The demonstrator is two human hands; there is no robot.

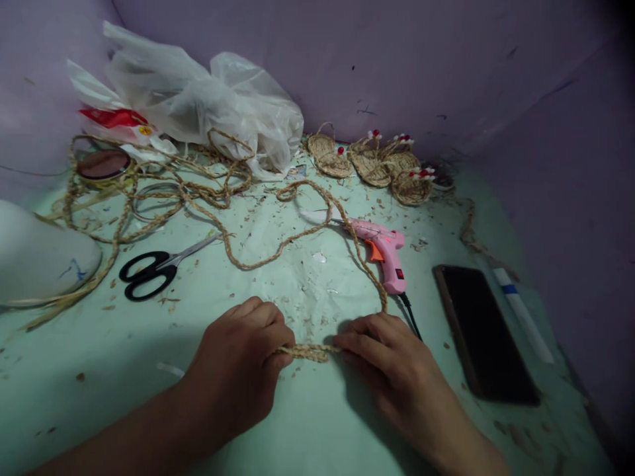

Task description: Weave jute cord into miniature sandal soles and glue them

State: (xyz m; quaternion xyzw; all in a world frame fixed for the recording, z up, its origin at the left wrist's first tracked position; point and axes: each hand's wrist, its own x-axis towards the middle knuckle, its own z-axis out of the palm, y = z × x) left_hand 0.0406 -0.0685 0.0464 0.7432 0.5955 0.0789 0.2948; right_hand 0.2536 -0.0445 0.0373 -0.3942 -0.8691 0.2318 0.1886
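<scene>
A braided straw cord [310, 352] stretches between my two hands near the front of the table, folded double at its end. My left hand [243, 360] is closed on the folded part, thumb and fingers pinching it. My right hand [391, 367] pinches the same cord a little to the right. From the right hand the cord runs up past a pink glue gun [380, 244], loops at the middle of the table and joins a tangled heap at the left. Inside the fists, the cord is hidden.
Black-handled scissors [159, 270] lie left of centre. A white rounded container [42, 254] is at the left edge. Plastic bags [198, 99] and several woven straw pieces with beads [370, 165] line the wall. A phone [483, 334] and a white marker [523, 314] lie at right. Straw scraps litter the table.
</scene>
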